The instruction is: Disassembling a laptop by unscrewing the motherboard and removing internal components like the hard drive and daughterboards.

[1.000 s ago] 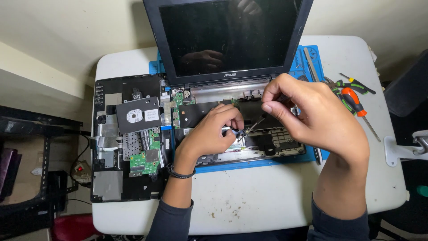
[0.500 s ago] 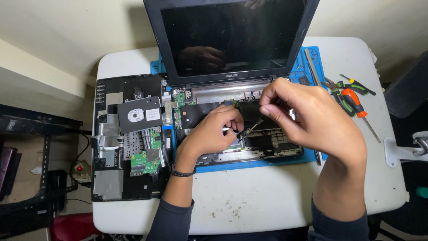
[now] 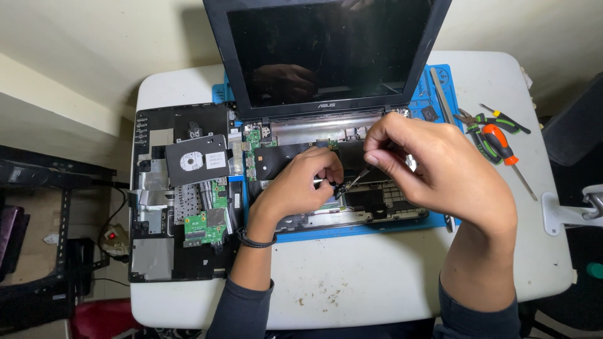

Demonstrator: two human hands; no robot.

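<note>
An opened laptop (image 3: pixel 326 63) with its dark screen upright lies on a blue work mat (image 3: pixel 352 231) on a white table (image 3: pixel 377 282). Its base is stripped bare, showing the inner frame (image 3: pixel 377 207). My left hand (image 3: pixel 295 188) rests over the middle of the base, fingers pinched on something small that I cannot make out. My right hand (image 3: pixel 440 169) grips a thin screwdriver (image 3: pixel 353 182) whose tip points down to the left, next to my left fingertips.
To the left lies the removed black keyboard cover (image 3: pixel 179 194) with a drive (image 3: pixel 196 160) and green circuit boards (image 3: pixel 207 223) on it. Pliers (image 3: pixel 480 135) and an orange-handled screwdriver (image 3: pixel 502 147) lie at the right. A white clamp arm (image 3: pixel 568 213) juts in at the right edge.
Both hands have stayed over the laptop base; the right hand has shifted slightly on the screwdriver. Nothing else has moved.
</note>
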